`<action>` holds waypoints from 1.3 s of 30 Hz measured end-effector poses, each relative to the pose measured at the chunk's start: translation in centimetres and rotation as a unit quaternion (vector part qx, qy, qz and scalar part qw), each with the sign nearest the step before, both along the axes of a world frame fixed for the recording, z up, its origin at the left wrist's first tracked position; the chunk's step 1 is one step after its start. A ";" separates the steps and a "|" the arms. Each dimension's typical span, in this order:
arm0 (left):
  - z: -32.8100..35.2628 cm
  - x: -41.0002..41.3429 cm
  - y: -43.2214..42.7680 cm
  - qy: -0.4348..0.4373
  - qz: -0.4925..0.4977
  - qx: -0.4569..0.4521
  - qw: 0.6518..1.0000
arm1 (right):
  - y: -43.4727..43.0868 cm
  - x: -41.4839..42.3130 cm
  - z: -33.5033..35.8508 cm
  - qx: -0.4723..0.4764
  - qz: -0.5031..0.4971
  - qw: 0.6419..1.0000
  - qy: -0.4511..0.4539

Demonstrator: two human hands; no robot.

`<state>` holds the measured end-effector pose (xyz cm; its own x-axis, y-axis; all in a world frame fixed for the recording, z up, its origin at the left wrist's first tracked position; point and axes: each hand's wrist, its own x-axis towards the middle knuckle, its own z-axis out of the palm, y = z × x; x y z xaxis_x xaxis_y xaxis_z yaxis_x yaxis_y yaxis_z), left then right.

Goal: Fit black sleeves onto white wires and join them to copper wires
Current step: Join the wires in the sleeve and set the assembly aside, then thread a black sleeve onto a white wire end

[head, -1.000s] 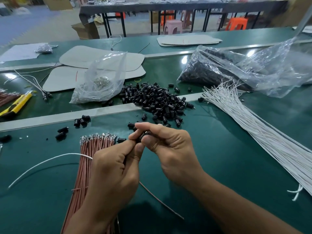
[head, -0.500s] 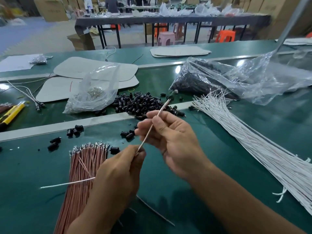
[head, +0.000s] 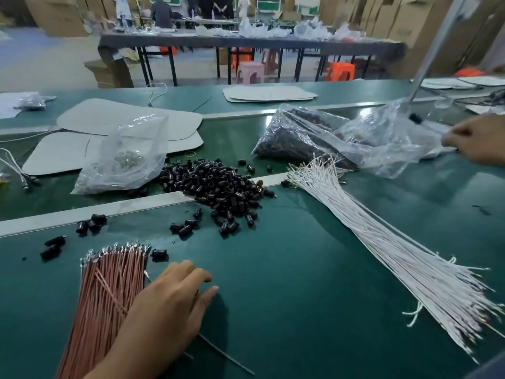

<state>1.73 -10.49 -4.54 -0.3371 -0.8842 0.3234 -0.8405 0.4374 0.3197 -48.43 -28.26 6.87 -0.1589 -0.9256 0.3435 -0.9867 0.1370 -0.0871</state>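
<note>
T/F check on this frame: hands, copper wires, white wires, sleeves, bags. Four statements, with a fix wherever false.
1. The copper wires lie at the lower left, metal tips pointing away from the person. True.
2. The pile of black sleeves lies to the right of the white wires. False: it lies to their left.
3. Both hands meet at the centre on one wire. False: the left hand is beside the copper wires, and the right hand is far off to the right, by the large plastic bag.
4. The small clear bag holds silvery parts. True.
</note>
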 end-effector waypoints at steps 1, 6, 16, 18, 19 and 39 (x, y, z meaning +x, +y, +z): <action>-0.1 0.0 0.0 -0.005 0.000 0.013 1.000 | 0.1 -1.2 -0.9 0.051 -0.044 0.996 0.051; -0.2 -0.3 0.0 -0.004 -0.002 0.065 0.998 | 2.3 -2.5 -7.6 0.151 -0.077 0.980 0.104; -0.2 -0.3 -0.5 -0.024 -0.012 -0.002 1.000 | 5.4 3.4 -7.3 0.188 -0.034 0.980 -0.055; -0.4 -0.2 -0.5 -0.027 -0.006 0.000 1.000 | 6.8 6.3 -8.0 0.272 -0.022 0.961 -0.053; -0.5 -0.1 -0.4 -0.032 -0.006 -0.002 0.999 | 7.3 7.3 -8.5 0.285 -0.024 0.957 -0.053; 0.2 -0.9 -1.2 0.031 0.024 0.096 0.995 | 10.4 14.3 -10.0 0.157 -0.011 0.987 0.043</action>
